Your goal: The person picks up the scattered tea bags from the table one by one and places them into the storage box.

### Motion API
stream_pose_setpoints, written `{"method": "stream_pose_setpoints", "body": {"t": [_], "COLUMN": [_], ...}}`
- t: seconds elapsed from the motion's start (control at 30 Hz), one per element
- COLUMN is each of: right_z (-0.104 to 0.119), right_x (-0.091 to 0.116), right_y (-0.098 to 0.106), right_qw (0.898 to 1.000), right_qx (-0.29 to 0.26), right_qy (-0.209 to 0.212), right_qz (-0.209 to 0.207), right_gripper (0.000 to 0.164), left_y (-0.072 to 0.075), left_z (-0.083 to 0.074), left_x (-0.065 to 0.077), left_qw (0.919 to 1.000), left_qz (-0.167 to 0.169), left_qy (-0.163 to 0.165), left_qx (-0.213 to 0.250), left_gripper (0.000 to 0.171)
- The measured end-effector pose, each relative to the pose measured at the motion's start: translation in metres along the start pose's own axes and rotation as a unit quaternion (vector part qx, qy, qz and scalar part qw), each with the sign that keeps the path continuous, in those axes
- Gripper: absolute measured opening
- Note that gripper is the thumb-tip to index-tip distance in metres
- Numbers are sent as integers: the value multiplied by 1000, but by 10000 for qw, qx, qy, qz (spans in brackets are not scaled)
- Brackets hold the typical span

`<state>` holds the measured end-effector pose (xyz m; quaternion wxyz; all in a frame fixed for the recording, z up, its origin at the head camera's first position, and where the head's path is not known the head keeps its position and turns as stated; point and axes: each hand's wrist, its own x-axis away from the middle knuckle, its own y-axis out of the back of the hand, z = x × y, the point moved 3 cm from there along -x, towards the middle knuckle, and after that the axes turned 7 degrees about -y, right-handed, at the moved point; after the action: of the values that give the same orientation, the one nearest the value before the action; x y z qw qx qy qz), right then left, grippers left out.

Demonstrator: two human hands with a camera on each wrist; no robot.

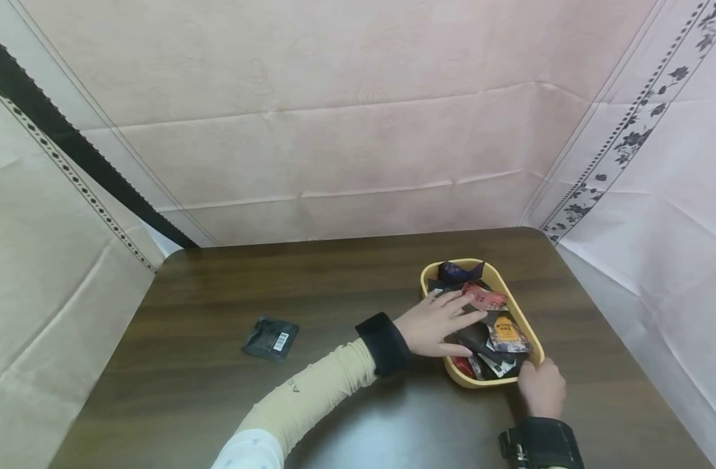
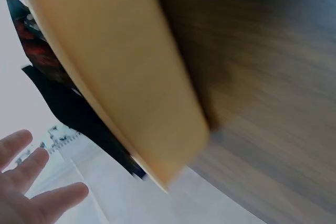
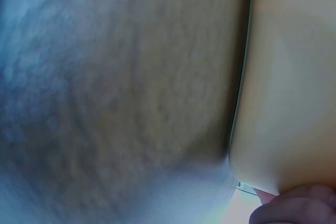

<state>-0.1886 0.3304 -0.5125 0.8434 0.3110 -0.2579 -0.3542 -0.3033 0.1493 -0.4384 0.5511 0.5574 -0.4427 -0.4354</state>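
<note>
A yellow plastic basket (image 1: pixel 481 383) at the table's right side holds several small packets. Among them are a red packet (image 1: pixel 485 298), a dark purple packet (image 1: pixel 458 271) and one with an orange label (image 1: pixel 506 329). My left hand (image 1: pixel 436 324) is over the packets with its fingers spread; whether it touches them I cannot tell. Its fingertips (image 2: pixel 63 198) stand apart in the left wrist view, beside the basket's outer wall (image 2: pixel 121 66). My right hand (image 1: pixel 542 389) grips the basket's near right corner. The right wrist view shows its curled fingers (image 3: pixel 296 211) against the basket wall (image 3: pixel 294 93).
A flat black packet (image 1: pixel 271 339) with a white barcode label lies on the brown wooden table (image 1: pixel 346 286), left of the left arm. Pale cloth curtains (image 1: pixel 334 150) hang behind the table and at both sides.
</note>
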Motion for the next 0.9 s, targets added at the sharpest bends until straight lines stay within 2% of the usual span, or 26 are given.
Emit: {"method": "stream_pose_setpoints", "body": {"t": [0.2,0.33,0.47,0.6,0.7,0.77,0.83,0.9], "right_z": [-1,-1,1,2,3,4,5,6], "right_x": [0,1,2,3,3,3,3,4], "right_y": [2,2,1,2,2,2,1,0], "right_qw": [10000,9998,9996,9997,9996,9995,9993,9991], "right_qx": [44,73,139,158,171,177,191,192], "right_qy": [33,-120,-157,-109,-128,-163,-210,-247], "right_qz": [45,154,164,151,186,209,253,287], "right_gripper": [39,41,42,41,42,43,43,44], "left_y": [-8,-17,-26,-34,-40,-43,-45,-47], "left_z": [17,30,45,62,79,90,99,106], "left_x": [35,63,98,140,173,194,214,232], "left_qw": [9992,9982,9962,9916,9835,9750,9626,9458], "left_qz": [-275,-379,-429,-529,-568,-544,-433,-241], "left_qy": [200,378,684,1148,1694,2144,2674,3229], "left_qx": [-231,-256,-341,-285,-278,-207,-20,270], "left_gripper": [68,66,64,61,59,58,63,72]}}
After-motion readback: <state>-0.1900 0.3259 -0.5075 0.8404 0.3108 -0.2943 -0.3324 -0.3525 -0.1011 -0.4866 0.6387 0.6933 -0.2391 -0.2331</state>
